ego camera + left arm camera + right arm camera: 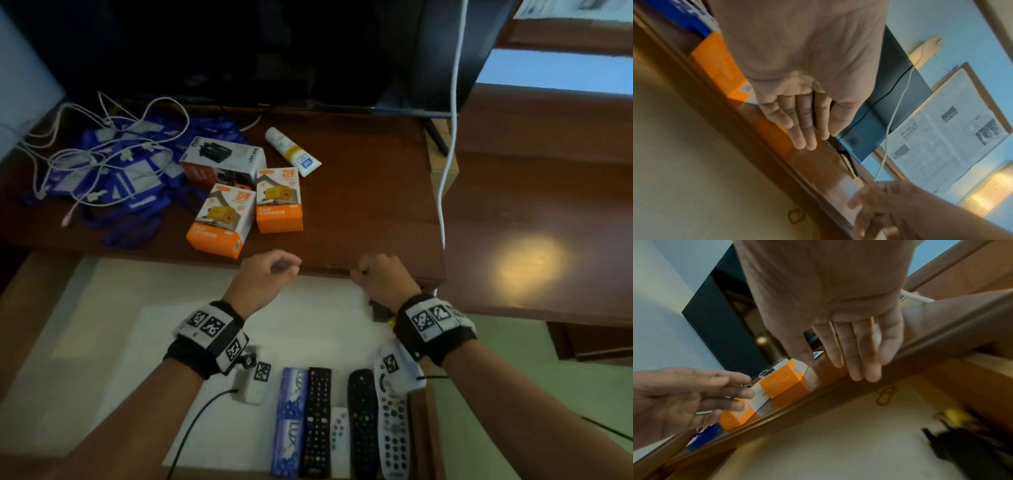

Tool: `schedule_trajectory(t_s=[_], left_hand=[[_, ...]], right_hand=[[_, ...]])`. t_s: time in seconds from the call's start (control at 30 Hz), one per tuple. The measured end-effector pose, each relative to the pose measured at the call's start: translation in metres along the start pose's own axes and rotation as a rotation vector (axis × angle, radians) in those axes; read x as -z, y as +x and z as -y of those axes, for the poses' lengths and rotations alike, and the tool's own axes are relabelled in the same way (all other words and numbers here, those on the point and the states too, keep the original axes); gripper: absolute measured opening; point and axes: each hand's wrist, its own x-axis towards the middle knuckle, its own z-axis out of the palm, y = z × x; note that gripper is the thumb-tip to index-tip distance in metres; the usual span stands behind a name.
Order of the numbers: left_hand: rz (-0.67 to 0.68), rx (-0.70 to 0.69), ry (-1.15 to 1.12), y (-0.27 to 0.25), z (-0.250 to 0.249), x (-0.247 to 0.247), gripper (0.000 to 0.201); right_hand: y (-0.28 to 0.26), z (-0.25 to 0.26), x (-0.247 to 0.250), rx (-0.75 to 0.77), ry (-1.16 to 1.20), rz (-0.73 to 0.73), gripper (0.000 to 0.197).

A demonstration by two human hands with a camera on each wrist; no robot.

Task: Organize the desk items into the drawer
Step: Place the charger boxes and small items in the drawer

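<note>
Two orange charger boxes (221, 219) (279, 200), a white and black box (224, 161) and a white tube (293, 150) lie on the brown desk (370, 205). A tangle of white cables and blue lanyards (102, 164) covers its left part. Below the desk edge the drawer (102, 308) stands pulled out, pale inside, with several remotes (318, 421) in a row at its front. My left hand (284, 265) and right hand (363, 270) hover over the desk's front edge, fingers loosely curled, holding nothing. The wrist views show relaxed fingers (803, 126) (857, 350) above that edge.
A dark screen (239, 51) stands at the back of the desk. A white cable (448, 154) hangs down past the desk's right end. A small dark and yellow object (962, 434) lies at the drawer's back right. A lower wooden surface (531, 222) is to the right.
</note>
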Motion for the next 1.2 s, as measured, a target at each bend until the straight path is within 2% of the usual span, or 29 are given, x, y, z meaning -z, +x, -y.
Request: schedule_trajectory(t_s=[0.1,0.2,0.3,0.43,0.6,0.73,0.87,1.07,1.2], left_hand=[[0.007,-0.088,0.091,0.031,-0.009,0.029,0.015],[-0.075,-0.142,0.288,0.070,-0.015,0.048,0.018],[-0.114,-0.116,0.473,0.106,-0.017,0.056,0.035],[-0.097,-0.013,0.721,0.132,-0.016,0.051,0.075],[-0.133,0.059,0.719,0.144,-0.012,0.038,0.090],[-0.120,0.083,0.753,0.149,-0.010,0.034,0.094],[-0.093,0.071,0.824,0.151,-0.008,0.032,0.096],[-0.056,0.060,0.840,0.143,-0.011,0.032,0.095],[-0.012,0.037,0.885,0.138,-0.019,0.028,0.095]], right_hand=[[0.043,0.034,0.010,0.062,-0.001,-0.093,0.024],[0.087,0.058,0.016,0.108,0.018,-0.173,0.018],[0.131,0.073,0.021,0.106,0.006,-0.212,0.018],[0.176,0.088,0.031,0.055,-0.033,-0.171,0.037],[0.217,0.099,0.036,0.032,-0.140,-0.129,0.051],[0.244,0.109,0.037,0.103,-0.308,-0.038,0.059],[0.263,0.118,0.043,0.126,-0.416,0.034,0.065],[0.259,0.094,0.039,0.171,-0.386,0.007,0.051],[0.229,0.062,0.044,0.163,-0.317,-0.041,0.039]])
